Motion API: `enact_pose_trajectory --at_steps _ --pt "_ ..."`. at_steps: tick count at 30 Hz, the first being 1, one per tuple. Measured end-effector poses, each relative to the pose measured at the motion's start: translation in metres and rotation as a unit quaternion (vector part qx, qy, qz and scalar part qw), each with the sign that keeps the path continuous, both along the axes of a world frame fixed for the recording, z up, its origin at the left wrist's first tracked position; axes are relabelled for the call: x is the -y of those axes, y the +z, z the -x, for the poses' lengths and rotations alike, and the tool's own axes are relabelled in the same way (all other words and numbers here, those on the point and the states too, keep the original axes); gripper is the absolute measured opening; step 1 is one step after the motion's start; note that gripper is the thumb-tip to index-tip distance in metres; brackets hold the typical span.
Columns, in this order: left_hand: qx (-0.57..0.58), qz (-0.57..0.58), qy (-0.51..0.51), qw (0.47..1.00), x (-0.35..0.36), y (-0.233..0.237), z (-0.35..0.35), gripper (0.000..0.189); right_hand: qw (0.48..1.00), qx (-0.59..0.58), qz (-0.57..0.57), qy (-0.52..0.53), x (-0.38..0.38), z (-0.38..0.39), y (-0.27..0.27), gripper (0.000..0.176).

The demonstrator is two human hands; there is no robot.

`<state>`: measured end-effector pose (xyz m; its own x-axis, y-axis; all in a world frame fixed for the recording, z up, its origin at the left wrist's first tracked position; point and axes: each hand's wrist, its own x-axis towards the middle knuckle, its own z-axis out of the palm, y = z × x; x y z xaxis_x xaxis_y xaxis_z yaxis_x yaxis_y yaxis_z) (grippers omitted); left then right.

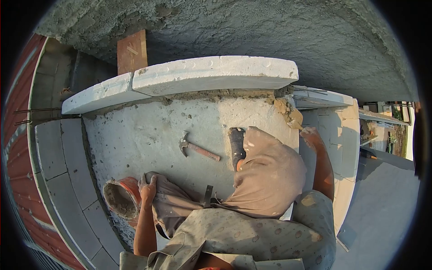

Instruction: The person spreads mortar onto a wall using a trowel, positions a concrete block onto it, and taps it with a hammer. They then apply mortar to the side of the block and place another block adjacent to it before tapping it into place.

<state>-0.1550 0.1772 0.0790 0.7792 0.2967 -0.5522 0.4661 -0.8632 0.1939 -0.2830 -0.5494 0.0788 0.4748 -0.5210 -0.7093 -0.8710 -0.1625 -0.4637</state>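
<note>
My right hand (310,136) is closed around the handle of a trowel (294,119), whose blade is covered in wet mortar. The blade is at the right end of a mortar joint (216,94) under a row of white blocks (216,74). My left hand (147,186) lies at my knee, right beside the rim of an orange bucket (130,185); its fingers are stretched and slightly apart. Grey mortar (118,198) lines the tilted bucket. A claw hammer (198,148) with a worn reddish handle rests on the slab, away from both hands.
I crouch on a pale concrete slab (148,126). Low block walls (72,180) stand at the left and right (333,135). A rough grey rendered wall (270,31) rises in front, with a brown board (132,51) against it. Rebar (40,110) sticks out at the left.
</note>
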Motion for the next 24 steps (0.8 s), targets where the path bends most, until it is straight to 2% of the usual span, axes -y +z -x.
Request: enact_pose_trajectory --at_steps 3,4,6,7,10,13,16,20,21,24 --pt "0.001 -0.007 0.008 1.0 0.001 -0.001 0.001 0.082 0.998 0.011 0.024 0.049 -0.022 -0.033 0.029 0.018" --pt "-0.005 -0.009 0.009 1.0 0.004 0.003 0.001 0.082 0.987 0.055 0.056 0.139 -0.02 -0.04 0.016 0.019" --pt "-0.013 -0.015 0.01 1.0 0.01 0.008 -0.005 0.081 0.931 0.152 0.113 0.311 -0.017 -0.057 -0.02 0.021" --pt "-0.014 -0.027 0.005 1.0 0.01 0.006 -0.005 0.081 0.922 0.176 0.146 0.313 -0.035 -0.068 -0.022 0.027" --pt "-0.012 -0.022 0.017 1.0 0.012 0.008 -0.005 0.08 0.87 0.121 0.337 0.339 -0.087 -0.103 -0.024 0.039" --pt "-0.015 -0.025 0.025 0.999 0.011 0.008 -0.004 0.079 0.854 0.096 0.369 0.353 -0.09 -0.129 -0.029 0.049" --pt "-0.017 -0.023 0.029 0.999 0.016 0.011 -0.006 0.079 0.793 0.152 0.421 0.413 -0.07 -0.154 -0.023 0.043" --pt "-0.02 -0.038 0.015 0.999 0.015 0.006 -0.008 0.079 0.768 0.027 0.427 0.476 -0.046 -0.181 -0.055 0.041" --pt "-0.017 -0.036 0.016 0.999 0.014 0.004 -0.008 0.079 0.81 -0.034 0.363 0.46 -0.05 -0.185 -0.062 0.039" --pt "-0.016 -0.037 0.016 0.999 0.013 0.003 -0.004 0.08 0.828 -0.106 0.299 0.462 -0.063 -0.182 -0.078 0.038"
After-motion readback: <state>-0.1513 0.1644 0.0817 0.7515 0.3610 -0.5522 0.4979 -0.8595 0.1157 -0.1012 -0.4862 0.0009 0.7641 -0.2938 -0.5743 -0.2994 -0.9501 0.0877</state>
